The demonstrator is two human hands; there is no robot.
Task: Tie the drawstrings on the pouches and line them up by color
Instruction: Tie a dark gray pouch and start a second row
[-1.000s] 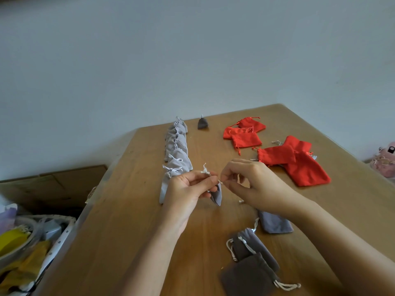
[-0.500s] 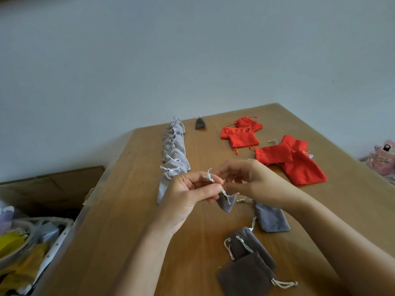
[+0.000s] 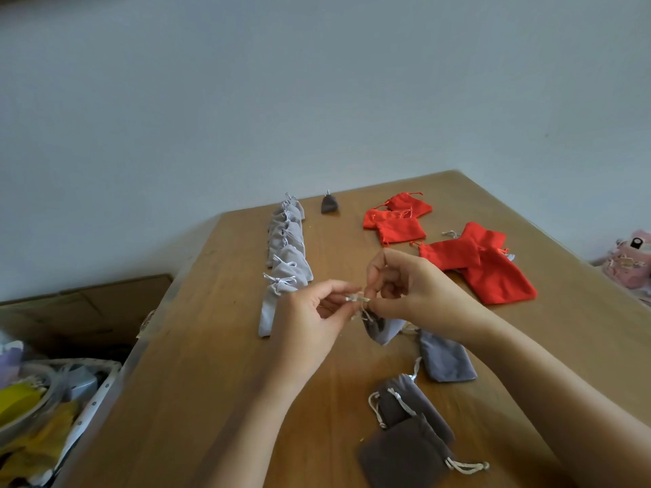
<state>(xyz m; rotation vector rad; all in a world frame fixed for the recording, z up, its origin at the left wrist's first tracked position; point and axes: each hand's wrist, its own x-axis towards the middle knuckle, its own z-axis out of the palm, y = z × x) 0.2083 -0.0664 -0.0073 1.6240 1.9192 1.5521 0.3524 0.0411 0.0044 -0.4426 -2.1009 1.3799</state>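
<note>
Hands, left (image 3: 307,313) and right (image 3: 421,294), seemingly still pinch drawstring (image 3: 356,298).

Bare table (image 3: 211,346) lies open left of the grey pouch row (image 3: 287,248); red pouches (image 3: 493,276) crowd the right.

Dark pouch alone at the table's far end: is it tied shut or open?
Shut: the dark pouch narrows to a tightly gathered neck at its top.
</note>
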